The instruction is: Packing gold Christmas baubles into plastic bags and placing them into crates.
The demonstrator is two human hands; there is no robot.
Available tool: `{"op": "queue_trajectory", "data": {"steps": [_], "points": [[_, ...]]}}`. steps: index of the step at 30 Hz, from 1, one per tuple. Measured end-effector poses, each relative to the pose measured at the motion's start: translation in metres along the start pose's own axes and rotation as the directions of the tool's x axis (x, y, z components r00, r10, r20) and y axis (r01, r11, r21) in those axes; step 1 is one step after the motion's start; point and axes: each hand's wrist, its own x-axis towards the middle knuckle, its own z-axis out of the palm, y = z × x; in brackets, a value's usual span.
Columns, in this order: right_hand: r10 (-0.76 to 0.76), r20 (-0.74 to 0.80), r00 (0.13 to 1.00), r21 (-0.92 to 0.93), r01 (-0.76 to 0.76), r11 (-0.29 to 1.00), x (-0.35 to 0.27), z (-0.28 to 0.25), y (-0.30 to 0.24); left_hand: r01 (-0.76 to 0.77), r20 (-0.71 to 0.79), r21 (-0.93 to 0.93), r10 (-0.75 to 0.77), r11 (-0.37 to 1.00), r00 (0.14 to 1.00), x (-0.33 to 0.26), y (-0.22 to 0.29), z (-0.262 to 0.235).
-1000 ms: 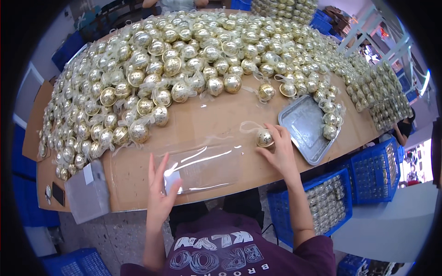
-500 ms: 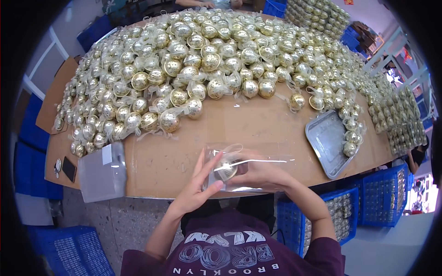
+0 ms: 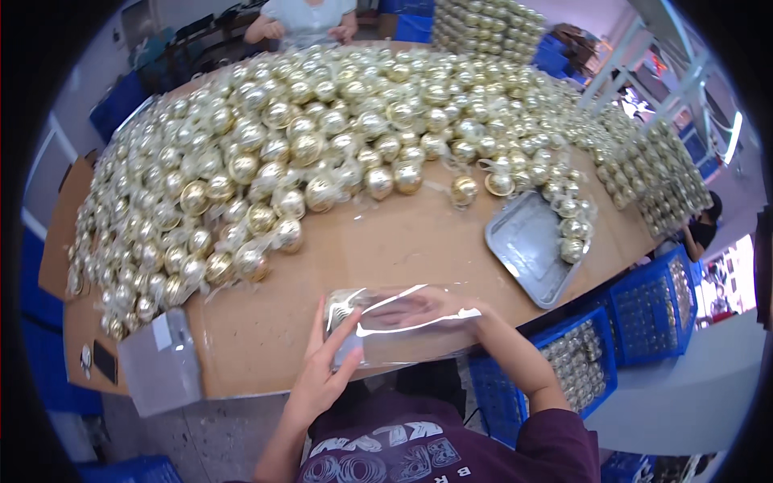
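Your left hand (image 3: 322,378) has a pinching grip on the near left edge of a clear, glossy plastic bag (image 3: 403,326), fingers spread flat against the film to keep its mouth steady. Your right hand (image 3: 439,310) is pushed inside that bag from the right, seen through the film; whether it is clenched on anything there I cannot tell, as glare hides the fingers. The bag lies on the brown cardboard-covered desk (image 3: 386,241) just at its near edge, close to your body.

Beyond the grip, across bare board, sits the large heap of shiny gold ball ornaments (image 3: 274,153). To the right and slightly beyond lies a grey rectangular metal tray (image 3: 527,245). Left of the grip a grey flat box (image 3: 157,370) overhangs the edge. Below right stand blue plastic crates (image 3: 644,306) of packed balls.
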Motion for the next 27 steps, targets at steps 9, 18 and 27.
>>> {"op": "queue_trajectory", "data": {"steps": [9, 18, 27], "points": [[-0.805, -0.408, 0.431, -0.841, -0.521, 0.147, -0.079, -0.193, -0.086, -0.052, -0.088, 0.054, 0.057, 0.997, 0.995, 0.002, 0.0, 0.01], [-0.875, -0.197, 0.443, -0.9, -0.436, -0.018, -0.077, -0.106, -0.067, 0.009, -0.122, -0.046, -0.015, 0.999, 0.992, 0.0, -0.006, 0.015], [-0.185, -0.274, 0.944, -0.817, -0.127, 0.562, -0.109, 0.01, 0.004, -0.018, -0.138, 0.048, 0.025, 0.999, 0.99, 0.001, -0.008, 0.009]]}}
